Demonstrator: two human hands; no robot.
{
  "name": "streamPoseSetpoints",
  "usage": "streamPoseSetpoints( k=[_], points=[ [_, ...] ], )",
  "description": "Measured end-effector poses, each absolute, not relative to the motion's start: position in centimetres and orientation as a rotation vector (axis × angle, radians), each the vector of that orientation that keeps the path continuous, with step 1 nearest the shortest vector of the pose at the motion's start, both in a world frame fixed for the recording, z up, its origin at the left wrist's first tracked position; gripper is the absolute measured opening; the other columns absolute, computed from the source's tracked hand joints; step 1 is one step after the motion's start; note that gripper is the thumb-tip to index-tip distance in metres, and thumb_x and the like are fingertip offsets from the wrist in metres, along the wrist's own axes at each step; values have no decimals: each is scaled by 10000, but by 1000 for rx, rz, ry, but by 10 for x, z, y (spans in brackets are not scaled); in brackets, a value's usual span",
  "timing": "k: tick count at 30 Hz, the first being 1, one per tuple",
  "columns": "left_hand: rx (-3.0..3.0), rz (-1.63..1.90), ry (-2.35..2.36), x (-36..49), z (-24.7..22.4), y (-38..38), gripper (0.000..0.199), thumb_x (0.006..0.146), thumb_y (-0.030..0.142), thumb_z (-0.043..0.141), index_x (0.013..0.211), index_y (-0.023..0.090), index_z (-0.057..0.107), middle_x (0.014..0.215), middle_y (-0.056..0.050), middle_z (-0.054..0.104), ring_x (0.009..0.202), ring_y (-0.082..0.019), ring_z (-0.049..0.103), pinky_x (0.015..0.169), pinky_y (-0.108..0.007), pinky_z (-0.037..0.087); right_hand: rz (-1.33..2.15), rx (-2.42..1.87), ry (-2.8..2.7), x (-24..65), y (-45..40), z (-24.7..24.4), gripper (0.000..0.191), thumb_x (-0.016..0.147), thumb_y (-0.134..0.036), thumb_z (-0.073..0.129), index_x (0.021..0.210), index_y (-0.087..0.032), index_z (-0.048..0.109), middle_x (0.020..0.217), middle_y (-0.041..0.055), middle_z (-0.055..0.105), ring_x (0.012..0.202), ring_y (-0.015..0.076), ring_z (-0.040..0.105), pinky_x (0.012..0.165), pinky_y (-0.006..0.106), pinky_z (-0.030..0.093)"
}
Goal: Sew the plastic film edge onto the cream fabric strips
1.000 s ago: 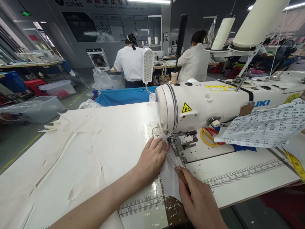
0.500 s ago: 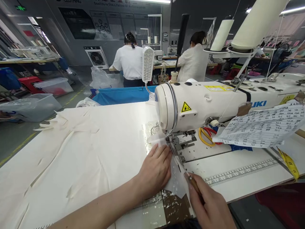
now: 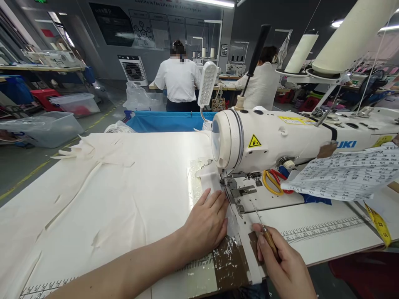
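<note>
My left hand [image 3: 207, 220] lies flat, fingers stretched forward, on a piece of white fabric [image 3: 209, 176] just in front of the presser foot of a white sewing machine [image 3: 268, 137]. Part of that fabric is hidden under the hand. My right hand [image 3: 285, 263] is wrapped round the wooden handle of an awl [image 3: 269, 241], whose thin metal tip points up and left toward the machine bed, apart from the needle area. A narrow white fabric strip [image 3: 249, 257] runs from the machine down past the table's front edge, between my two hands.
More white fabric pieces [image 3: 75, 182] spread over the left of the table. Scissors [image 3: 264, 181] with yellow and red handles, a handwritten sheet [image 3: 346, 174] and a yellow tape measure [image 3: 378, 224] are on the right. A small lamp [image 3: 208, 85] stands behind. Two people sit farther back.
My right hand with the awl has moved away from the fabric beside my left hand; the awl's tip now shows clear of the cloth. My left hand stays on the fabric. The view shifted slightly.
</note>
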State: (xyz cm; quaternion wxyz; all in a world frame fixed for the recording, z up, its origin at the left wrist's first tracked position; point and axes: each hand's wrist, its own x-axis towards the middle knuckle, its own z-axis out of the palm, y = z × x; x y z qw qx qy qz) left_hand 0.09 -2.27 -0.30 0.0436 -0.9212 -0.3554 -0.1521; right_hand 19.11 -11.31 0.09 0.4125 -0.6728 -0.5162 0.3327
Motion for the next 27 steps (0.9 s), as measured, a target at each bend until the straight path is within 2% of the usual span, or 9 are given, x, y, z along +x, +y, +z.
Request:
streamPoseSetpoints(
  k=[5,12,21,27],
  points=[
    [-2829,-472,-1089,1,-3,-23,443,982,312,347,1336,82,484,1372,-135,532,1314,-281,426,1161,-469,237,880,-1697,-1291,194,-113,-2,408,899,-564,502,1093,-229,634,612,-55,530,560,140,501,521,209,387],
    [-2819,-446,-1069,1,-3,-24,451,975,308,352,1338,72,477,1371,-143,527,1306,-286,427,1153,-471,250,896,-1686,-1258,192,-113,1,399,887,-575,521,1057,-233,635,592,-55,513,508,127,442,479,215,362],
    [-2811,-445,-1060,1,-3,-25,458,986,332,333,1333,72,481,1365,-143,528,1295,-282,434,1150,-463,254,914,-1674,-1233,190,-113,4,392,884,-558,539,1067,-225,634,607,-46,520,541,138,484,471,213,379],
    [-2802,-445,-1051,1,-1,-25,455,984,329,342,1319,60,491,1355,-151,537,1278,-283,448,1143,-457,260,933,-1685,-1196,192,-114,1,437,886,-565,541,1138,-218,626,620,-38,554,586,146,545,463,202,399]
  ],
)
